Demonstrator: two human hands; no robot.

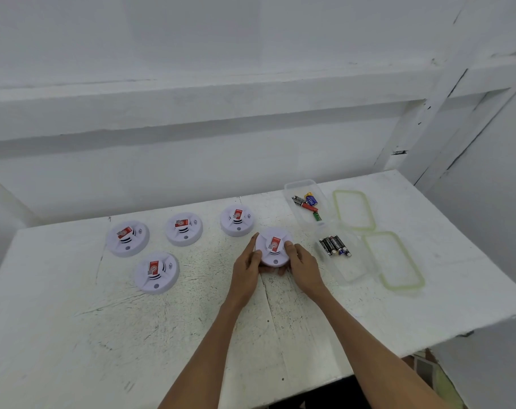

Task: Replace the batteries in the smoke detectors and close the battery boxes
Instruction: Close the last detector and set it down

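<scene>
- Counter [191, 335]: white, scuffed, flat; it carries every item and gives firm support for pressing down
- Near box [351, 270] and far box [292, 187]: clear, thin-walled plastic tubs at the right, both open; their green-rimmed lids [394, 259] lie just beside them. Judged light and slightly flexible; lift by the walls
- Four other detectors [156, 273]: resting on the counter to the left, red labels up, well apart from the hands
- Held detector [273, 246]: right of centre on the counter, near the near box
  - Judged light, rigid moulded plastic with a smooth rim that may slip; take hold on opposite sides of the rim
  - Round disc, so no long axis; red-labelled face points up, the small indicator dot faces the person
  - The battery compartment is not visible; it is probably on the underside
- Left hand [246, 268]: grips the left rim, fingers curled beneath
- Right hand [305, 265]: grips the right rim, thumb on top
- Black batteries [335, 245]: lying flat side by side in the near box, long axes diagonal; stiff cylinders, likely to roll; pinch at mid-length
</scene>
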